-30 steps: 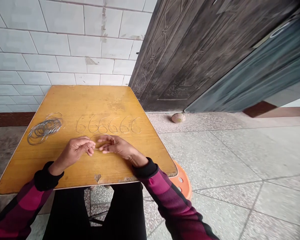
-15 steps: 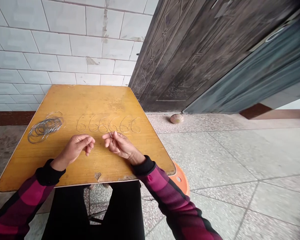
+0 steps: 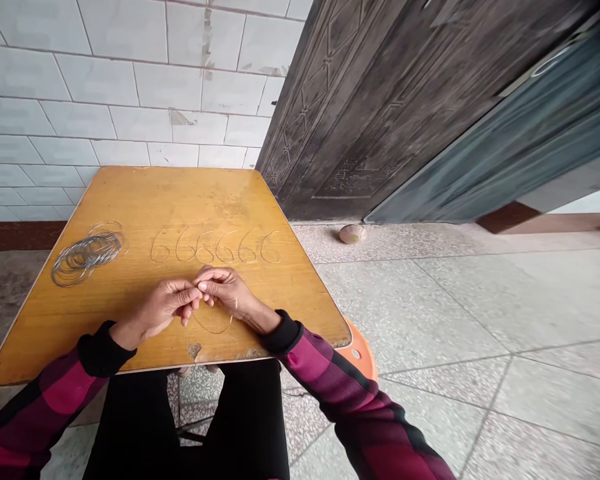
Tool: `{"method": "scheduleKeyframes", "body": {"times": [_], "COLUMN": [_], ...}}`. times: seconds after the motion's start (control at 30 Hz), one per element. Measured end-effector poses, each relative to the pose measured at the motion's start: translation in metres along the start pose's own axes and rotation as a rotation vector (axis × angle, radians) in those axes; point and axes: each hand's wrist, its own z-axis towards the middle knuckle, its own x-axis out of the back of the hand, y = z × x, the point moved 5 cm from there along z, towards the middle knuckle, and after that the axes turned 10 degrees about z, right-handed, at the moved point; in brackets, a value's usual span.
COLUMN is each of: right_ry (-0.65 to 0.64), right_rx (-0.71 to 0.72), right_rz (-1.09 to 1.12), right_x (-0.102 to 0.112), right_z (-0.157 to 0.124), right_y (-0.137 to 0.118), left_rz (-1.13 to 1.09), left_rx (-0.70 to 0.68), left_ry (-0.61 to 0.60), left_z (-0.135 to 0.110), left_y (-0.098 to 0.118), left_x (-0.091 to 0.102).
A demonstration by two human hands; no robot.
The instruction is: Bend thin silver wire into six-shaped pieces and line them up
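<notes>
A white tiled wall (image 3: 80, 87) and a dark embossed door (image 3: 360, 100) stand beyond the wooden worktop (image 3: 220, 193), with an orange stool (image 3: 363, 353) partly showing beneath its right corner. On the worktop's far left lies a loose coil of wire (image 3: 87, 257), and across its middle runs a row of six wire sixes (image 3: 215, 247). Nearer the person, both hands are closed and curled, meeting at the fingertips above the worktop. The left hand (image 3: 155, 310) and right hand (image 3: 230, 293) together pinch a thin wire loop (image 3: 211, 332), whose curve hangs just below them, close to the surface. A fingertip pinch suits wire this thin, since it gives fine control of the bend with little risk of kinking it.
</notes>
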Motion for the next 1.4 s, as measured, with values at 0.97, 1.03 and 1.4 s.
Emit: {"method": "scheduleKeyframes", "body": {"times": [0.97, 1.03, 1.4], "right_ry": [0.301, 0.323, 0.348], "right_rx": [0.196, 0.204, 0.324], "right_rz": [0.312, 0.308, 0.355], "right_x": [0.051, 0.052, 0.059], "right_z": [0.005, 0.005, 0.000], "right_y": [-0.054, -0.057, -0.073], "left_rz": [0.055, 0.052, 0.025], "left_rx": [0.037, 0.040, 0.086], "left_ry": [0.025, 0.024, -0.036], "left_z": [-0.001, -0.001, -0.001], "left_y": [-0.005, -0.005, -0.012], "left_x": [-0.005, -0.005, -0.007]}}
